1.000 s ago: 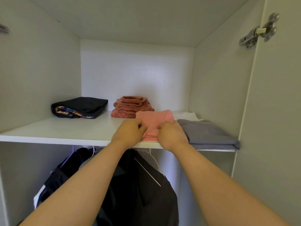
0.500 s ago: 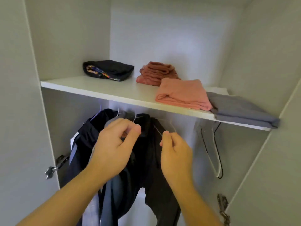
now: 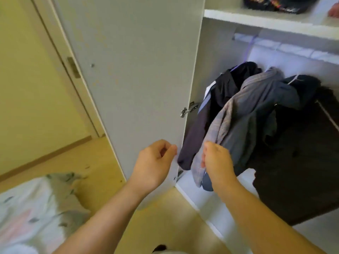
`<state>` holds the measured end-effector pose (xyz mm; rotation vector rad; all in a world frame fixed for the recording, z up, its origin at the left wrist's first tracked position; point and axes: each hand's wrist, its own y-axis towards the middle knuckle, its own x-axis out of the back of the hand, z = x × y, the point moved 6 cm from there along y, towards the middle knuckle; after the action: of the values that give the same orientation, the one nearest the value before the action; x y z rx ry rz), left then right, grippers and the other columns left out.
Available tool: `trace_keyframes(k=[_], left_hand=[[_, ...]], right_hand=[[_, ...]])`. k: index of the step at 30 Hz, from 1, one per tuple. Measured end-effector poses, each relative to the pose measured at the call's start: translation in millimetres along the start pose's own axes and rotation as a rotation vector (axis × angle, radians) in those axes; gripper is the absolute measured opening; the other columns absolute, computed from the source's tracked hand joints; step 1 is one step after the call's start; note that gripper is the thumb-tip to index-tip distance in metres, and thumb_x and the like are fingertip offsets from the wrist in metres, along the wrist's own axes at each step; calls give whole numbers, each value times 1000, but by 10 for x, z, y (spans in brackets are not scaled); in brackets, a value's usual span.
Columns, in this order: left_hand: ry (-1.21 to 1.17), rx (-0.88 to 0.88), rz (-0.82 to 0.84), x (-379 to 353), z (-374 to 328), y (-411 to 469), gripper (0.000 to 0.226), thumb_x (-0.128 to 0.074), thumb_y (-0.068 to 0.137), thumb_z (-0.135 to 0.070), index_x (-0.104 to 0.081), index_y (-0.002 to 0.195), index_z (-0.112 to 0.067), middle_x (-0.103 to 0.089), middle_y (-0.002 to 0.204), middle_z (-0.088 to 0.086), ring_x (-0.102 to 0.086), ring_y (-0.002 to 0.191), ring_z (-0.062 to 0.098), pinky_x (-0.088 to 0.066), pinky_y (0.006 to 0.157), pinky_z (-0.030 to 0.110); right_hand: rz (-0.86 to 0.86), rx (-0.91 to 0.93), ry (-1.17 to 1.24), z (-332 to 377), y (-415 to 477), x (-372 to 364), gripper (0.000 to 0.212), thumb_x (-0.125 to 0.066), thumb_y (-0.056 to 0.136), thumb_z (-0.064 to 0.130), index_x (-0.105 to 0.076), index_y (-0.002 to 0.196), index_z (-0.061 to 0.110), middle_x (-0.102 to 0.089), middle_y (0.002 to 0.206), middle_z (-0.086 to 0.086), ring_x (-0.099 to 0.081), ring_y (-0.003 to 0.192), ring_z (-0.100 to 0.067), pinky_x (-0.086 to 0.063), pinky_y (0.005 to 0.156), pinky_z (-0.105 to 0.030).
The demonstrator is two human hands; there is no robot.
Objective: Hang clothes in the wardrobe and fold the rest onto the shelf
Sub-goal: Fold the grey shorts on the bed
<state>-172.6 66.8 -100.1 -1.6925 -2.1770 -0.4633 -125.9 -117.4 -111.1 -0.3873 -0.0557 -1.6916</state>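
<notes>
The wardrobe stands open, with several garments hanging from its rail (image 3: 293, 47): a dark jacket (image 3: 220, 92), a grey checked shirt (image 3: 247, 110) and a black garment (image 3: 302, 125). Above them is the white shelf (image 3: 256, 19), where a folded black item (image 3: 275, 4) shows at the top edge. My left hand (image 3: 154, 162) hovers in front of the open wardrobe door (image 3: 137, 70), fingers loosely curled and holding nothing. My right hand (image 3: 217, 162) hangs just in front of the grey shirt's lower sleeve, loosely curled and empty as far as I can see.
A bed with white patterned bedding (image 3: 33, 208) lies at the lower left. Wooden floor (image 3: 165, 208) runs between it and the wardrobe. A room door (image 3: 27, 70) is behind the wardrobe door, and a metal hinge (image 3: 189, 110) sticks out at its inner edge.
My hands let go of the folded pink garment on the shelf and dropped to waist height. The view swung left and down, away from the shelf toward the bed.
</notes>
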Motion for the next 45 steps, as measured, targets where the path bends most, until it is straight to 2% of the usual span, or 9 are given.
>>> trace_keyframes(k=[5, 17, 26, 30, 33, 36, 38, 43, 45], left_hand=[[8, 262, -212, 711, 880, -918, 28, -55, 101, -34, -67, 78, -22, -56, 55, -16, -48, 50, 3, -32, 49, 17], [-110, 1110, -758, 1251, 2529, -4577, 28, -53, 101, -33, -70, 89, -15, -66, 74, -1, -54, 57, 16, -42, 55, 27], [-257, 1619, -669, 764, 4120, -6128, 33, -54, 98, -27, -55, 70, -11, -64, 69, 10, -69, 76, 35, -56, 71, 40], [-555, 1785, -717, 530, 4678, -6413, 14, -50, 99, -17, -60, 104, -8, -68, 94, 12, -72, 81, 29, -56, 65, 37], [-1095, 1771, -1093, 369, 5066, -6461, 31, -56, 100, -19, -55, 127, -4, -61, 119, 12, -68, 82, 24, -53, 66, 34], [-1679, 1516, -1588, 299, 5434, -6442, 56, -65, 97, -25, -41, 145, -6, -49, 140, 13, -62, 117, 31, -54, 93, 39], [-1797, 1413, -1815, 281, 5630, -6515, 65, -69, 95, -27, -37, 150, -9, -46, 142, 11, -54, 130, 31, -51, 100, 39], [-1910, 1280, -1965, 208, 6054, -6705, 46, -68, 94, -42, -58, 129, -15, -61, 112, 2, -60, 120, 22, -46, 106, 35], [-1896, 1266, -2004, 226, 6139, -6780, 32, -67, 94, -46, -64, 108, -18, -62, 96, -2, -64, 91, 15, -52, 89, 28]], right_hand=[[331, -1, -180, -323, -681, -1146, 33, -42, 84, 42, -44, 59, 21, -51, 67, -1, -57, 76, -30, -38, 70, -41], [1204, 56, -529, -1365, -3459, -2693, 38, -43, 99, 31, -47, 65, 15, -51, 64, -7, -54, 66, -25, -38, 64, -38], [1577, -15, -936, -2214, -4406, -3320, 35, -41, 106, 28, -59, 81, 10, -59, 77, -7, -53, 63, -19, -38, 42, -17], [1651, -97, -1101, -2717, -4715, -3578, 36, -39, 106, 26, -64, 88, 8, -65, 83, -7, -58, 69, -19, -42, 50, -20], [1667, -113, -1186, -3055, -4806, -3786, 38, -37, 107, 29, -65, 92, 8, -65, 83, -5, -58, 69, -19, -42, 53, -22], [1667, -49, -1266, -3311, -4799, -3999, 38, -39, 107, 31, -66, 95, 9, -70, 89, -6, -62, 70, -16, -42, 53, -19], [1674, -15, -1319, -3458, -4770, -4097, 36, -40, 107, 32, -67, 96, 10, -71, 91, -4, -62, 72, -14, -41, 55, -20], [1655, -35, -1402, -3665, -4647, -4183, 37, -39, 107, 28, -68, 98, 7, -71, 92, -7, -61, 68, -12, -43, 53, -15], [1651, -27, -1424, -3695, -4643, -4194, 36, -40, 106, 29, -68, 97, 8, -71, 89, -6, -60, 69, -13, -44, 59, -20]])
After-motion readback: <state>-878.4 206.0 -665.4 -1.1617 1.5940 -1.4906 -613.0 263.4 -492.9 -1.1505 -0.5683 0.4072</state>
